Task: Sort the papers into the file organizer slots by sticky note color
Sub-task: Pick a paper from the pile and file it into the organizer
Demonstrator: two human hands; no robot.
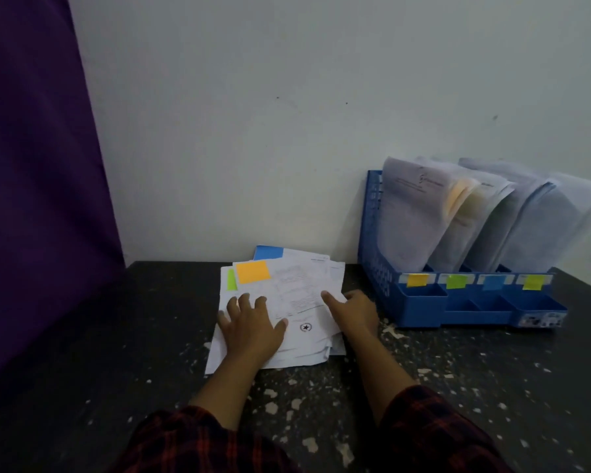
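Here the left hand (253, 331) fingers lie spread flat on the papers (297, 302).

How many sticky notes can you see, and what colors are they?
Counting the ones on the loose papers and on the blue organizer labels:
Orange: 2
Green: 2
Blue: 2
Yellow: 1
Total: 7

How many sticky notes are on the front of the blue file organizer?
4, in a row along the file organizer's front label strip, left to right: orange-yellow note, green note, blue note, yellow-green note. None look hidden there.
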